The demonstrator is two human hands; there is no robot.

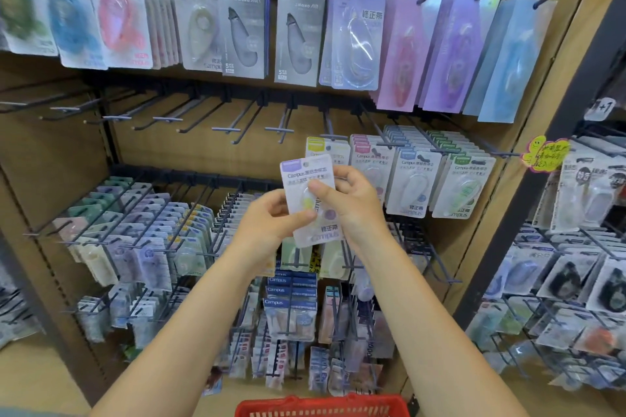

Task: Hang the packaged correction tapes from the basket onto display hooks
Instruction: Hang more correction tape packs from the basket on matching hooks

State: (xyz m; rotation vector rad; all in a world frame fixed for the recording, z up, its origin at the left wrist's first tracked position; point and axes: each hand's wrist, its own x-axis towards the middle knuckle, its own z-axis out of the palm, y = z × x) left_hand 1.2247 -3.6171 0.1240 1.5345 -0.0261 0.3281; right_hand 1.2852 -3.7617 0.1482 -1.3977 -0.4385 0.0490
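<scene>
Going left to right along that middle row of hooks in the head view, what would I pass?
Bare hooks → yellow-topped packs → pink-topped packs → blue-topped packs → green-topped packs → yellow smiley note.

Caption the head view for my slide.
Both hands hold a packaged correction tape before bare display hooks.

I saw an evenly bright scene, lit from overhead and in front, with only soft shadows under the black wire display hooks [233, 129]. Glare sat on the clear plastic blister packs [359, 41] toward one o'clock. The wide lens bowed the brown shelf edges at three and nine o'clock, and the hanging packs at ten o'clock were smeared and blurred.
</scene>
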